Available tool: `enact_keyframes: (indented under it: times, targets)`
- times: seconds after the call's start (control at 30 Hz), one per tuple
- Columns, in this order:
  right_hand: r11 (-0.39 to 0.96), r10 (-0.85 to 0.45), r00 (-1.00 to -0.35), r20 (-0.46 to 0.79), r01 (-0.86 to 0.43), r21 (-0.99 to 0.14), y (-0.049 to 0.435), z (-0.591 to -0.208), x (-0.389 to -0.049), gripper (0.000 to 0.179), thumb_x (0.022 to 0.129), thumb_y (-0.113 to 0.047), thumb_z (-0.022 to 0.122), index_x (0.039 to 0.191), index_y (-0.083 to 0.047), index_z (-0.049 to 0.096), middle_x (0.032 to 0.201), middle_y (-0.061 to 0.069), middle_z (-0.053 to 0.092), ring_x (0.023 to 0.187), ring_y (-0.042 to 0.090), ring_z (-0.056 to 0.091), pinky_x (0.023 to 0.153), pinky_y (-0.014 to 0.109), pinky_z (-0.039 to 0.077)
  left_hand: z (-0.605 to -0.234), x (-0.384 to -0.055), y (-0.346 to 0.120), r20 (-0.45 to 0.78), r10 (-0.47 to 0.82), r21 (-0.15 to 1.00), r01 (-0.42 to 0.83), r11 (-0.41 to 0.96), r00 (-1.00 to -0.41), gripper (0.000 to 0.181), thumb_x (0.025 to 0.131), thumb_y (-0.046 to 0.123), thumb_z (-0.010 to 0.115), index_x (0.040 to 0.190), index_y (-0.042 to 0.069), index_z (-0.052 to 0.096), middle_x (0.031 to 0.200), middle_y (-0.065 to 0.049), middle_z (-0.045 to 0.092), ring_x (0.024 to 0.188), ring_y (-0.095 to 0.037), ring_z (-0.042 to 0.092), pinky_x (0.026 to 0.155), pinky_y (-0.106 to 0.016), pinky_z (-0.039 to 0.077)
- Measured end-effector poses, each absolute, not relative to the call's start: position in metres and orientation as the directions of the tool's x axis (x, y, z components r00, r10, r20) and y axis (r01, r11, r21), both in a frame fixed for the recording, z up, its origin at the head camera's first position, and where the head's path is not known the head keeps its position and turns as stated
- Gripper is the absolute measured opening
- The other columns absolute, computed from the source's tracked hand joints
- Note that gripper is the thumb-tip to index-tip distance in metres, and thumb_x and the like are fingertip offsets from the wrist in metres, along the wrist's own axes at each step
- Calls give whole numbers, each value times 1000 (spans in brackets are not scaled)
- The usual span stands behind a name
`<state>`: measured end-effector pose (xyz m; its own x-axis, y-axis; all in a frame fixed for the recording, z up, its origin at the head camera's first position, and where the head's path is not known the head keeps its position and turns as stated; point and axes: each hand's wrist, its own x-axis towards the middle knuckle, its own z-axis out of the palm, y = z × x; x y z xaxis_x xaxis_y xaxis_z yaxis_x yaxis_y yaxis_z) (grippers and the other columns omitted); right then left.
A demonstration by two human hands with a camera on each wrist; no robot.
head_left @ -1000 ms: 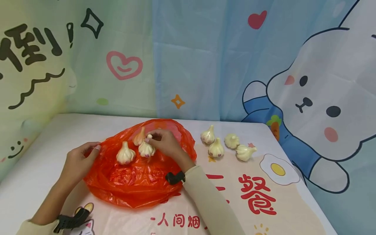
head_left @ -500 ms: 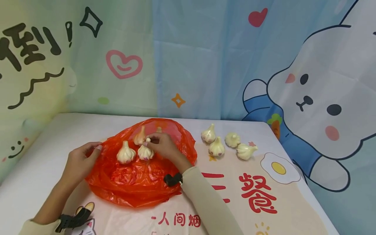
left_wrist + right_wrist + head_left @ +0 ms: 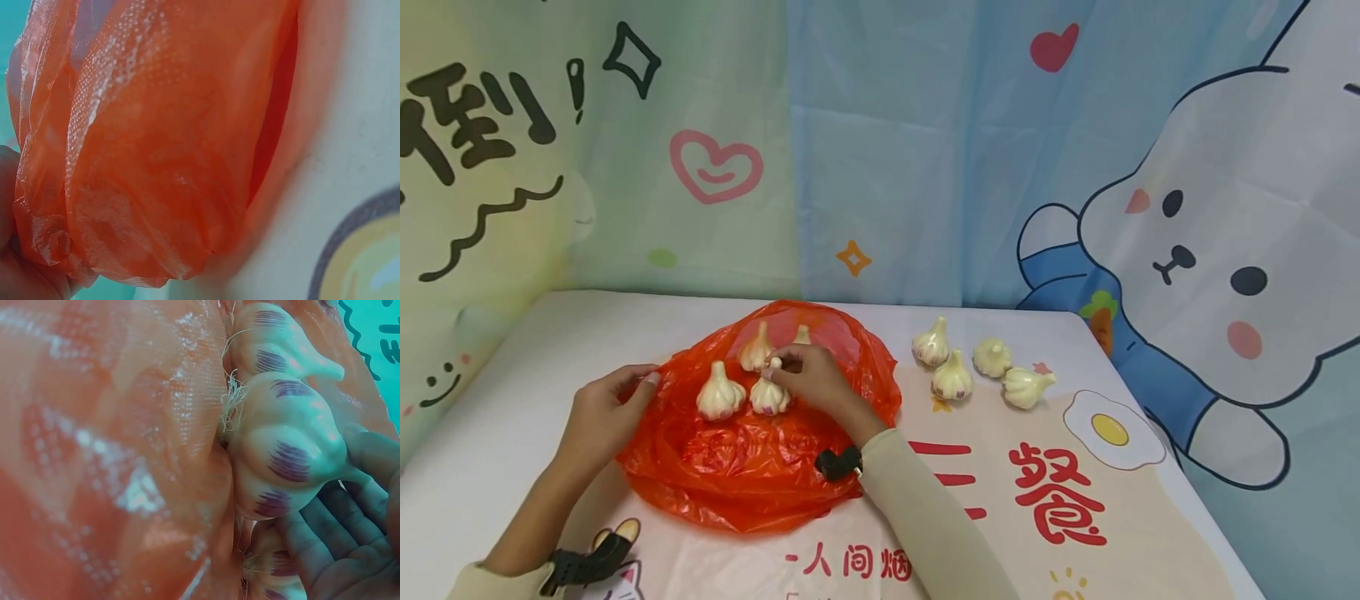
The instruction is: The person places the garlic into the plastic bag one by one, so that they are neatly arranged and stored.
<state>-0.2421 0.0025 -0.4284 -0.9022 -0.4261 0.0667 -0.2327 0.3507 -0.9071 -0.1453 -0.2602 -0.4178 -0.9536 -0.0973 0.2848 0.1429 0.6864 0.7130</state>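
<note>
A red plastic bag [image 3: 737,492] lies spread on the table, mouth facing up. My left hand [image 3: 602,417] pinches its left edge; in the left wrist view the bag [image 3: 162,144] fills most of the picture, with part of that hand [image 3: 31,275] at the lower left. My right hand [image 3: 812,377] pinches the stem of a garlic bulb [image 3: 770,398] over the bag. That bulb [image 3: 287,447] shows purple streaks and stringy roots in the right wrist view. Close by sit a garlic bulb [image 3: 720,395] on the left and a reddish-looking bulb [image 3: 754,353] behind. Another bulb [image 3: 802,335] is partly hidden by my right hand.
Several garlic bulbs [image 3: 952,379] stand in a group on the table right of the bag. Under them lies a printed mat [image 3: 1135,517] on the white table [image 3: 602,325]. A patterned cloth backdrop [image 3: 880,167] hangs behind the table's far edge.
My right hand has shifted slightly left with its garlic bulb, closer to the left bulb. The bulb behind that hand has come into view. My left hand stays nearly still on the bag's edge.
</note>
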Motion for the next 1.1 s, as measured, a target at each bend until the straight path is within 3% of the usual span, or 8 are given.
enact_keyframes:
  times: [0.27, 0.53, 0.9, 1.1]
  targets:
    - [333, -435, -896, 84, -246, -910, 5, -431, -241, 21, 89, -22, 73, 104, -8, 72, 94, -4, 68, 88, 8, 65, 78, 20, 54, -419, -144, -261, 278, -98, 716, 138, 684, -955, 36, 102, 25, 51, 120, -4, 62, 111, -24, 65, 94, -36, 62, 76, -47, 56]
    - [313, -394, -911, 124, -259, -914, 9, -430, -240, 32, 91, -22, 71, 120, -9, 68, 110, -4, 69, 99, 8, 65, 84, 21, 53, -417, -146, -259, 297, -92, 708, 154, 689, -951, 36, 102, 24, 51, 119, -4, 63, 110, -24, 66, 94, -36, 63, 76, -46, 56]
    - [339, -361, -919, 160, -290, -895, 22, -419, -237, 27, 92, -22, 69, 114, -7, 71, 107, -4, 70, 97, 8, 65, 85, 22, 53, -417, -146, -260, 292, -89, 706, 152, 692, -952, 36, 102, 24, 50, 120, -5, 62, 111, -25, 65, 96, -38, 62, 79, -50, 53]
    - [311, -380, -904, 194, -323, -894, 36, -410, -235, 28, 92, -20, 69, 115, -4, 70, 110, 7, 70, 100, 13, 66, 86, 23, 53, -418, -147, -260, 291, -86, 697, 149, 701, -953, 36, 101, 24, 51, 120, -4, 62, 109, -24, 66, 94, -37, 62, 77, -51, 55]
